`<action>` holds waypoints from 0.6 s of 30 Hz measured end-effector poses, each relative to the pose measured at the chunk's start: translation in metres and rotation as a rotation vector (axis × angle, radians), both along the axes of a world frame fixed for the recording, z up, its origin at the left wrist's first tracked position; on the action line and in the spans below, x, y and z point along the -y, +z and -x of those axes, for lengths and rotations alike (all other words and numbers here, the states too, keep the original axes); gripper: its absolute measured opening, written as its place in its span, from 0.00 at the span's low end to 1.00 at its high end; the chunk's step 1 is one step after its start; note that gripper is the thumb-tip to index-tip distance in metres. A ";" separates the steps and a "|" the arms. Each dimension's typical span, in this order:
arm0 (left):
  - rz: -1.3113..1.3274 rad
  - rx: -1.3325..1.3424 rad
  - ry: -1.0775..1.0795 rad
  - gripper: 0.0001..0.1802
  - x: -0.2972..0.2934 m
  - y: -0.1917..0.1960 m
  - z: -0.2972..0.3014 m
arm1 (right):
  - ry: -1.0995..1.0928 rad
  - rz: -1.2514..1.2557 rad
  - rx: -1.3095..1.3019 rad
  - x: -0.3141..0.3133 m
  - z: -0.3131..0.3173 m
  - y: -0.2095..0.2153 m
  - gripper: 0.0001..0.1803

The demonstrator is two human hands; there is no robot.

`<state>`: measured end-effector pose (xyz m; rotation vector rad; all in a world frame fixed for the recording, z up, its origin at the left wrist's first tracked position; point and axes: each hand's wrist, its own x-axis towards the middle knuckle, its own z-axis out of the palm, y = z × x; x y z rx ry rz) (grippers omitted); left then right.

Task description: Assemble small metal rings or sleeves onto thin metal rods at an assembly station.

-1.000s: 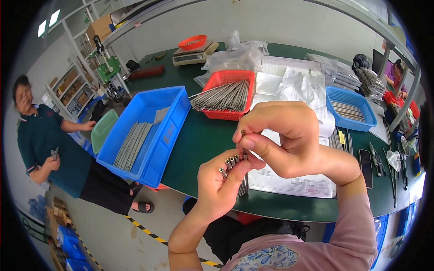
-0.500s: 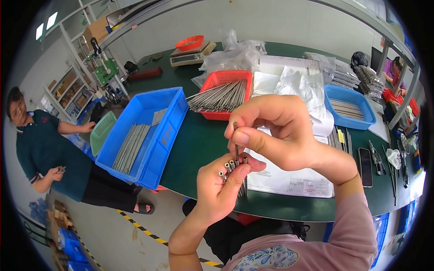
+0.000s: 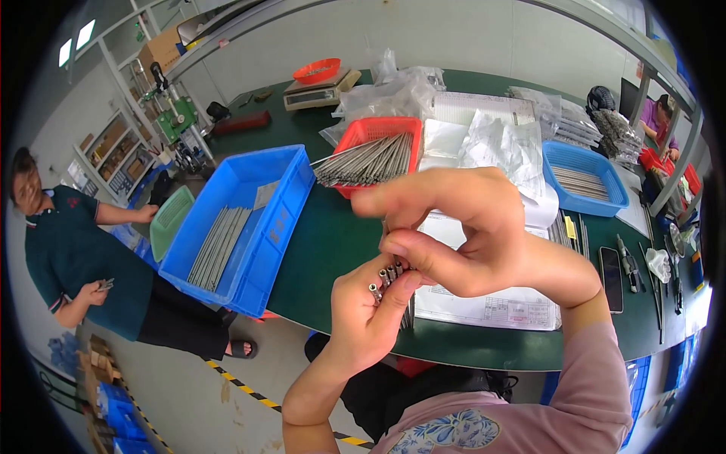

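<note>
My left hand (image 3: 363,321) is closed around a small bundle of thin metal rods (image 3: 387,277), their ends sticking up above the fingers. My right hand (image 3: 461,234) is just above it, thumb and forefinger pinching at the top of the bundle. Both hands hover over the near edge of the green table (image 3: 325,242). Beyond them a red tray (image 3: 355,136) holds many long metal rods (image 3: 367,160).
A large blue bin (image 3: 291,219) with grey rods sits at the left, overhanging the table edge. A smaller blue bin (image 3: 582,163) stands at the right. White paper sheets (image 3: 484,306) lie under my hands. A person in a dark green shirt (image 3: 64,257) stands at the far left.
My right hand has come down onto the bundle from slightly higher. The person at the left has stayed in place.
</note>
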<state>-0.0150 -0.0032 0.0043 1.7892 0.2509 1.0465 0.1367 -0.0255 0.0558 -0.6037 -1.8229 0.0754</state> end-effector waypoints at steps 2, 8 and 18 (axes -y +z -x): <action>-0.024 0.054 0.003 0.10 0.000 -0.001 -0.002 | -0.006 0.054 -0.053 -0.001 0.000 -0.001 0.09; -0.021 -0.033 0.058 0.10 -0.001 -0.001 0.000 | -0.064 -0.214 0.182 -0.006 -0.009 -0.004 0.14; 0.022 -0.055 0.022 0.11 -0.004 -0.002 -0.003 | -0.059 -0.297 0.115 -0.014 -0.013 -0.004 0.14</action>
